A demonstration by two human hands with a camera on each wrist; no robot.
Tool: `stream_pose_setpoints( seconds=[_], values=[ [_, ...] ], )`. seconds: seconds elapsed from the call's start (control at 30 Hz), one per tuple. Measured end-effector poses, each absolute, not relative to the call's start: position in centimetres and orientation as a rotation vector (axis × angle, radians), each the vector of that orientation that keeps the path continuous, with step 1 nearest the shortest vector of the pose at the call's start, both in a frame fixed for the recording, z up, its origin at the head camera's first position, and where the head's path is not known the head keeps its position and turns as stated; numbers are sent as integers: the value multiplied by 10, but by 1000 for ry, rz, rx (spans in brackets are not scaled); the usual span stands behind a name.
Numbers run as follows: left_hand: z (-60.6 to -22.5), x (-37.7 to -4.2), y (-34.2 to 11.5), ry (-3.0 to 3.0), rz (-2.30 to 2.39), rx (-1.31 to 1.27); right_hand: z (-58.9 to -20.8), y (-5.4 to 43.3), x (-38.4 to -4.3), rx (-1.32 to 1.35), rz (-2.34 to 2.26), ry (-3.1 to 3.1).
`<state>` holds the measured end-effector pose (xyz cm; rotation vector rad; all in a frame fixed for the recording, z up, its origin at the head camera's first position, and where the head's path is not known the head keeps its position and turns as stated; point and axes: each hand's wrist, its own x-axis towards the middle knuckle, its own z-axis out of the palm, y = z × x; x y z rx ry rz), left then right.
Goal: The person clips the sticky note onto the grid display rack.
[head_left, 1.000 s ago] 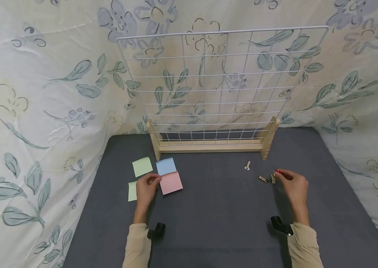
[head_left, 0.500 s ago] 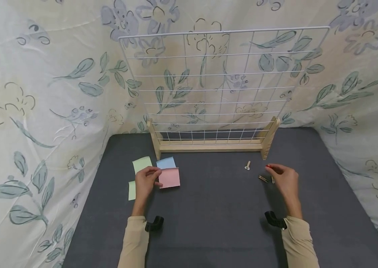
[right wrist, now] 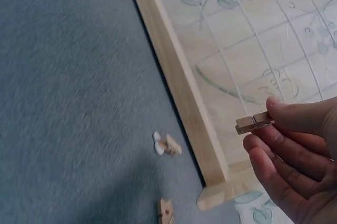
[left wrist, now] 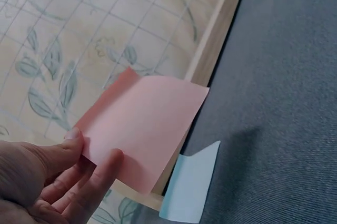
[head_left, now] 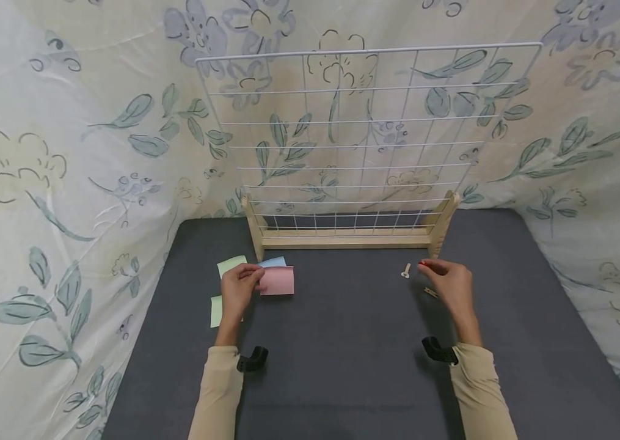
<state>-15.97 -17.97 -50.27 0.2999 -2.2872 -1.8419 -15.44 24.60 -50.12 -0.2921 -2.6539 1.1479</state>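
Pink square paper note (head_left: 278, 281), head view, kinda blocking a pale blue paper note (head_left: 273, 262), white wire grid (head_left: 364, 123) behind, left wrist, left hand (left wrist: 55, 184) pinching pink edge, right wrist, right hand (right wrist: 297, 159) pinching small wooden clothespin (right wrist: 251, 123), white-trimmed clothespin (right wrist: 169, 145) by pale wooden base (right wrist: 179, 76)

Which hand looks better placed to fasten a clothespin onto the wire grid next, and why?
Probably the right hand: it pinches a clothespin, and another clothespin lies close by. The left hand holds the pink note, so it seems better placed to position that.
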Motion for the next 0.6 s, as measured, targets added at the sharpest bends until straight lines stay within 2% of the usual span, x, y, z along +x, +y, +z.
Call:
stream_pose_setpoints(
  seconds=[0.43,0.6],
  values=[
    [-485,-174,-169,-2226,-1857,205,-488,227,-169,-99,1160,-2648],
    [-449,-171,-160,-2216,-1876,205,-477,220,-174,-34,1163,-2640]
  ],
)
